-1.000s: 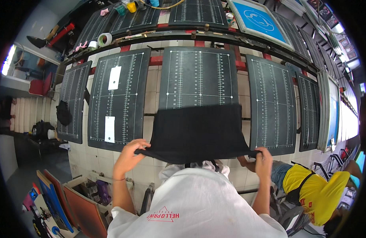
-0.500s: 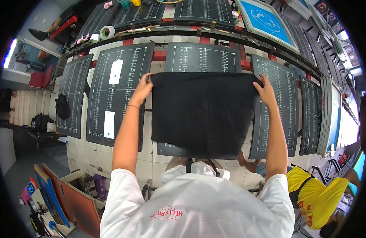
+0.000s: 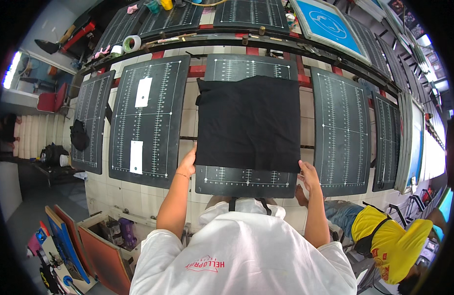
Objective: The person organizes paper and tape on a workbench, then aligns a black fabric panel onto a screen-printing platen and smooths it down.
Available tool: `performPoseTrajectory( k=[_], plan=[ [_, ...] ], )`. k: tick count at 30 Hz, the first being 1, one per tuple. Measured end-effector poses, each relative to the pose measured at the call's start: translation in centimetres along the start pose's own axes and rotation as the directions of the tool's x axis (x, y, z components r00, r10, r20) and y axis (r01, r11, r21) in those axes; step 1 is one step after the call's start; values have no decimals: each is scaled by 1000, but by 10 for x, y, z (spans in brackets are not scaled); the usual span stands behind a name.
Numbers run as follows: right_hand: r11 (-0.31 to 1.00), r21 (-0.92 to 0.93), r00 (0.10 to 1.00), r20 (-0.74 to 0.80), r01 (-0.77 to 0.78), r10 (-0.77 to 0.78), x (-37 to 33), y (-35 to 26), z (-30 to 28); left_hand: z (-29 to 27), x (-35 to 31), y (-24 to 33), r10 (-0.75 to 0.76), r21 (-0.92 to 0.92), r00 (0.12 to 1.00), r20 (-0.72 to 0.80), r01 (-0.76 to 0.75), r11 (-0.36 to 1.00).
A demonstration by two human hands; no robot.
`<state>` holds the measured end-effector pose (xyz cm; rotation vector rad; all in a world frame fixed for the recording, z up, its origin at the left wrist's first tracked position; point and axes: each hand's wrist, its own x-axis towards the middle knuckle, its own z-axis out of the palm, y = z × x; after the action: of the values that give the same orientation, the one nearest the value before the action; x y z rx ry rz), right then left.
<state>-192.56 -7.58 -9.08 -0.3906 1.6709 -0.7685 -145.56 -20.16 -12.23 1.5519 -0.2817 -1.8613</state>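
Observation:
A folded-looking piece of black cloth lies over the middle dark board, whose marked top and bottom ends show beyond it. The cloth's upper left corner is ruffled, and its near edge runs nearly straight. At the cloth's lower left side, my left hand is closed on the edge, its fingertips partly hidden. My right hand pinches the lower right corner with thumb and fingers.
Similar boards with white rulings stand left and right; the left one bears two white cards. Behind runs a dark rail with a tape roll and a blue screen frame. A person in yellow is at right.
Both hands have moved from the cloth's far corners toward me, to its near corners. The cloth, held up and blurred before, now lies flat on the board.

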Motion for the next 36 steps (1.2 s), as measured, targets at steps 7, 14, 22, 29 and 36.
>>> performPoseTrajectory(
  k=[7, 14, 22, 29, 36],
  plan=[
    [973, 115, 967, -183, 201, -179, -33, 11, -13, -17, -73, 7, 551, 424, 834, -7, -497, 757],
    [993, 93, 987, -146, 79, -65, -77, 58, -27, -42, -137, -33, 369, 422, 923, -110, -293, 858],
    [996, -68, 998, -22, -57, 56, -79, 54, -34, -62, -140, -40, 259, 449, 961, -94, -191, 873],
    [730, -673, 993, -81, -118, 87, -76, 40, -34, -81, -123, -41, 371, 965, 925, 82, -167, 203],
    [681, -391, 747, 23, 619, -665, 46, -67, 1, 58, -24, 81, 588, 741, 744, 317, -581, 336]
  ],
)
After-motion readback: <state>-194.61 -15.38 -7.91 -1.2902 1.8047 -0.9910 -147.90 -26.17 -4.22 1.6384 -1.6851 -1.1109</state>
